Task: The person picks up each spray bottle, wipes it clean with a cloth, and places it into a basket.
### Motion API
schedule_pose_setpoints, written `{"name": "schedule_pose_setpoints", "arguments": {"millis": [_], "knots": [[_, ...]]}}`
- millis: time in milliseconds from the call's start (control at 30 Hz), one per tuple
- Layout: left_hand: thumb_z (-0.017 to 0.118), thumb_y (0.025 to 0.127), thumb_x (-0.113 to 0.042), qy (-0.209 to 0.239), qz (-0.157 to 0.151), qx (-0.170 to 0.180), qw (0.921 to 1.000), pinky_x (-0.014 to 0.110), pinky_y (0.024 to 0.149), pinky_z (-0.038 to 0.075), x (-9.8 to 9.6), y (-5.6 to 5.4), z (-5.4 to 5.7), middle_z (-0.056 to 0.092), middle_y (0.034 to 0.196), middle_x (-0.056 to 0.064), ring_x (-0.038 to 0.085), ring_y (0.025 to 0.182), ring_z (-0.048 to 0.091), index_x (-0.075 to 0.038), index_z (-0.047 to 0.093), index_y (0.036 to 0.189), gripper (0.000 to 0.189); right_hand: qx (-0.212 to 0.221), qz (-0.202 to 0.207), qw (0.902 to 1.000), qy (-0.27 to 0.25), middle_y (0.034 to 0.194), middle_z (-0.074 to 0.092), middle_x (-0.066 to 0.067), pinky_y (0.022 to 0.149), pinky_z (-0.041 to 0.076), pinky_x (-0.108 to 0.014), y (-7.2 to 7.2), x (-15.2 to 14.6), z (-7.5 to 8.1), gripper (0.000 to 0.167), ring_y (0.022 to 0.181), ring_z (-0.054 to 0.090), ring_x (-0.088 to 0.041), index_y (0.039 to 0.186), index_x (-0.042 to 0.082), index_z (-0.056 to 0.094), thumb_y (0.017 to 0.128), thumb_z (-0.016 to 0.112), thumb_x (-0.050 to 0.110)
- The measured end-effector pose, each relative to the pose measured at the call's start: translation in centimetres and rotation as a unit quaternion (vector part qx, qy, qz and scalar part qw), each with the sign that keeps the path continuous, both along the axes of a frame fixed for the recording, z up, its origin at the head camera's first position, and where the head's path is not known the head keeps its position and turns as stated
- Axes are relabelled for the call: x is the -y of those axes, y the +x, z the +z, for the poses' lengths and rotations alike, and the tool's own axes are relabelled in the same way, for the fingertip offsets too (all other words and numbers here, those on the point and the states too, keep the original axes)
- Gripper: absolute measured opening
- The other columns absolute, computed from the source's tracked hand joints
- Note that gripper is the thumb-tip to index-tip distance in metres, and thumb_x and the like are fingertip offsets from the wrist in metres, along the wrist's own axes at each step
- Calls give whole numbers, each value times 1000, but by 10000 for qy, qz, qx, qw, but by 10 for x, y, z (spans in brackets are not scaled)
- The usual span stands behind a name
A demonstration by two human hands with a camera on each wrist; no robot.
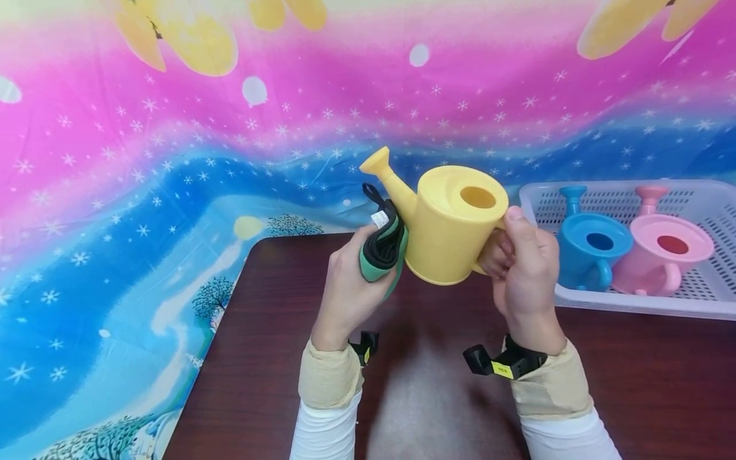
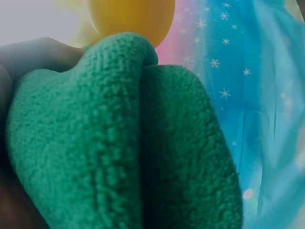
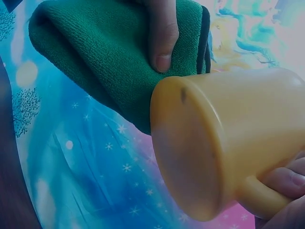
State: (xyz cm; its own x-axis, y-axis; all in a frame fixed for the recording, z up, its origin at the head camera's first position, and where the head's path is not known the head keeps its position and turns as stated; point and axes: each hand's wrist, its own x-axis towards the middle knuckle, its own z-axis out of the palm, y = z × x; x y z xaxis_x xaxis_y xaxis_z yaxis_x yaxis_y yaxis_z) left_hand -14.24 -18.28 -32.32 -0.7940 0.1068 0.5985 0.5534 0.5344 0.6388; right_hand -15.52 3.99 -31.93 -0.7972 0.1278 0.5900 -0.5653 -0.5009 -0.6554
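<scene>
My right hand (image 1: 526, 275) grips the handle of a yellow toy watering can (image 1: 454, 230), raised above the table and tilted, its spout pointing up to the left. A folded green cloth with black edging (image 1: 382, 249) is held in my left hand (image 1: 353, 287), against the can's left side below the spout. In the right wrist view, the left thumb lies on the green cloth (image 3: 109, 52), and a small dark mark shows near the rim of the can's base (image 3: 186, 152). Cloth (image 2: 109, 138) fills most of the left wrist view, the yellow can (image 2: 133, 19) behind it.
A white perforated basket (image 1: 707, 306) stands at the right on the dark brown table (image 1: 259, 370). Inside it are a blue watering can (image 1: 592, 255) and a pink watering can (image 1: 661, 255). A colourful printed backdrop (image 1: 322, 115) hangs behind and to the left.
</scene>
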Motion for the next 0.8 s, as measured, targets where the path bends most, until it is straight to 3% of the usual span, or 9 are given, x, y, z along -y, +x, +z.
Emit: {"name": "schedule_pose_setpoints", "arguments": {"millis": [367, 800], "knots": [[82, 86, -5, 90, 22, -34, 10000, 38, 94, 62, -1, 1, 1, 77, 115, 9, 21, 102, 74, -8, 66, 131, 48, 14, 4, 10000, 2, 53, 27, -3, 40, 10, -35, -1, 1, -1, 53, 42, 23, -17, 61, 5, 33, 110, 49, 19], [83, 87, -4, 718, -229, -548, 9956, 37, 103, 60, -3, 3, 3, 76, 124, 11, 22, 113, 74, -3, 66, 131, 47, 5, 18, 9999, 127, 51, 28, -4, 40, 10, -35, -4, 5, -3, 54, 41, 23, -17, 60, 3, 32, 110, 50, 16]]}}
